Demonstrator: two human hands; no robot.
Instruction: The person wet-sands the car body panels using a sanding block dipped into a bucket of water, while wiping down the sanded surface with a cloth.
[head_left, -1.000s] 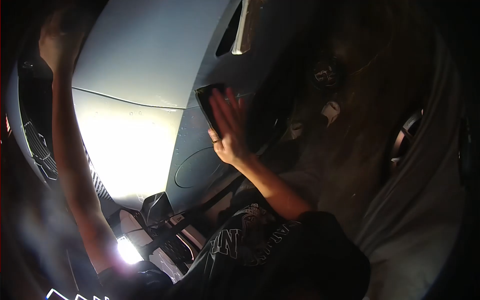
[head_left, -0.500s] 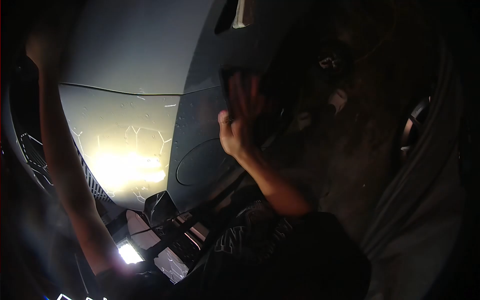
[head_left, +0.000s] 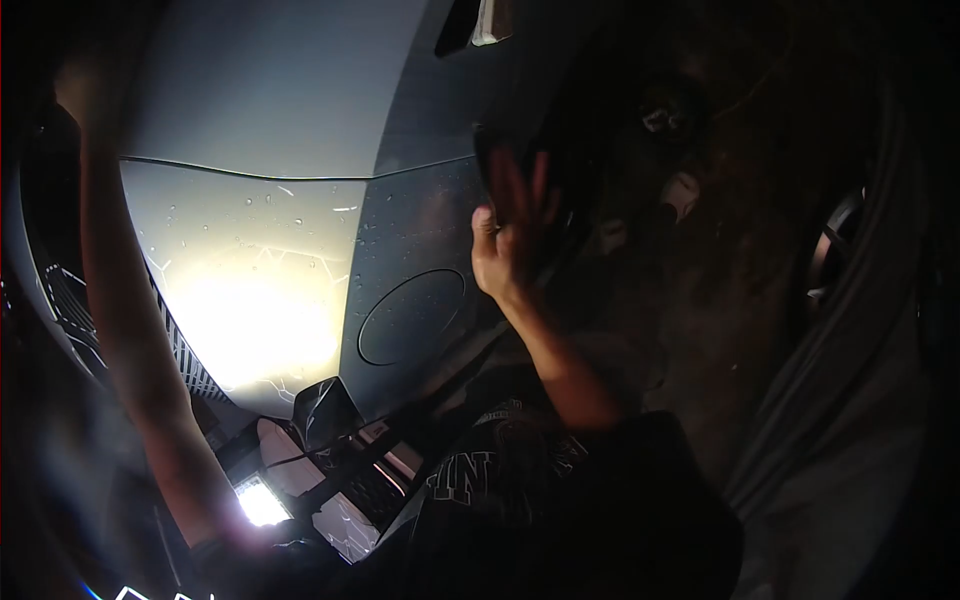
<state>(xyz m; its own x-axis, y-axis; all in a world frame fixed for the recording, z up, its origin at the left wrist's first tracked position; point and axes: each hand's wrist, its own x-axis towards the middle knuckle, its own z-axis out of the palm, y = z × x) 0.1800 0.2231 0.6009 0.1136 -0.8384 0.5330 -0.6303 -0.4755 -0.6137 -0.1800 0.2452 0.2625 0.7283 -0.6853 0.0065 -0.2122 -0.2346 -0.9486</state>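
My right hand (head_left: 508, 245) is at the dark side edge of a grey car body panel (head_left: 270, 110), with its fingers stretched forward and slightly blurred. Under those fingers is a dark, flat, pad-like thing (head_left: 484, 150), whose edge shows beside them; its exact kind is lost in shadow. The thumb lies along its near side. My left hand (head_left: 85, 90) reaches far up at the left, beside the panel, and darkness swallows its fingers. Water drops dot the panel's surface, and a seam runs across it. A round flap outline (head_left: 412, 318) sits below my right hand.
A bright work light (head_left: 262, 502) shines near my left forearm and leaves a strong glare on the panel. A dark, angular part (head_left: 326, 412) stands at the panel's lower edge. Dark floor (head_left: 690, 320) lies to the right, with a wheel-like shape (head_left: 838, 240) farther over.
My right hand has moved a little right and slightly up, and the dark pad-like thing has shifted with it. The left arm stays nearly in place. The glare on the panel looks wider.
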